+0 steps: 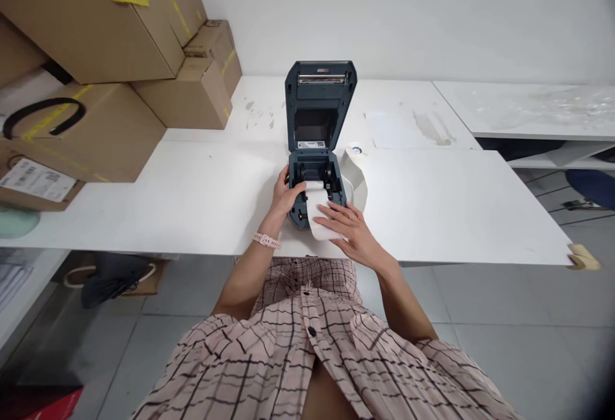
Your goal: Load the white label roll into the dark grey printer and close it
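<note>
A dark label printer [294, 215] stands at the table's front edge, its lid [292, 113] raised toward the wall. A white strip of label paper [316, 215] runs out of its body over the front and curves down. My left hand [284, 196] grips the printer's left side, with the thumb reaching over the rim to the paper's edge. Across the strip lie the stretched fingers of my right hand [355, 231], the thumb low by the paper's loose end. A loose curled piece of pale paper [358, 180] lies right of the printer.
Cardboard boxes [96, 29] are stacked on the left of the white table [432, 209]. A sheet of paper [384, 129] lies behind right. The table's right corner has a tan guard [583, 257]. A dark blue stool [593, 188] stands beyond on the right.
</note>
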`<state>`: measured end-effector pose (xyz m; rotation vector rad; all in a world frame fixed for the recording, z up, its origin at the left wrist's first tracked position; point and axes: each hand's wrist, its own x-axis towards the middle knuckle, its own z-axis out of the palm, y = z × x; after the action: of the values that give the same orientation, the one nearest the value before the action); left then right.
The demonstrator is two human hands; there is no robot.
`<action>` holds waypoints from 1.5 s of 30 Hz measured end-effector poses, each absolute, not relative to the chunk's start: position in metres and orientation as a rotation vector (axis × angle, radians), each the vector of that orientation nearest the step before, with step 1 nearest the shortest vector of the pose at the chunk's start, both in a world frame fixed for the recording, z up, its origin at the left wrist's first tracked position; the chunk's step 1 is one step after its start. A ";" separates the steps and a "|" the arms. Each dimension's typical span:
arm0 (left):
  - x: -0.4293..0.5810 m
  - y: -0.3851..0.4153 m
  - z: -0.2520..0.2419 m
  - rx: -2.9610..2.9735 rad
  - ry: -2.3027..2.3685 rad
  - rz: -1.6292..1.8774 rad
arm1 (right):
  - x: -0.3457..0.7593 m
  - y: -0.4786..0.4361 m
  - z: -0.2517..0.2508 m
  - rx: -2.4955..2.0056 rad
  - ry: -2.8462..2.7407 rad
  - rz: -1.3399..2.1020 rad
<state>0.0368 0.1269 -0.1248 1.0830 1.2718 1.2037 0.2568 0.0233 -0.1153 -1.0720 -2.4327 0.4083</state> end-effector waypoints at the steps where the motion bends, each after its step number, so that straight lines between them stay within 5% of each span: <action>1: 0.037 0.127 -0.124 1.081 1.273 1.202 | 0.258 0.023 -0.113 -1.060 -2.460 0.434; 6: 0.037 0.125 -0.122 1.072 1.265 1.202 | 0.278 0.036 -0.079 -0.902 -2.562 0.629; 12: 0.041 0.077 -0.117 1.042 1.253 1.095 | 0.280 0.162 -0.008 -0.984 -1.854 0.425; 19: 0.018 0.023 -0.124 1.084 1.227 1.055 | 0.242 0.276 0.025 -1.055 -1.499 0.903; 25: 0.004 0.029 -0.113 1.028 1.331 1.178 | 0.233 0.150 -0.016 -1.021 -1.539 0.534; 30: 0.025 0.042 -0.100 1.015 1.293 1.239 | 0.222 0.063 -0.081 -1.103 -1.457 0.565; 39: 0.046 0.043 -0.115 0.936 1.180 1.207 | 0.223 0.048 -0.137 -1.208 -1.033 1.217; 45: 0.049 0.048 -0.126 1.037 1.275 1.281 | 0.222 0.050 -0.149 -1.217 -1.184 1.032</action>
<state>0.0491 0.0485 -0.1259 1.0371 1.2749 1.2806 0.2225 0.0502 -0.1489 -1.2168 -1.1841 1.0316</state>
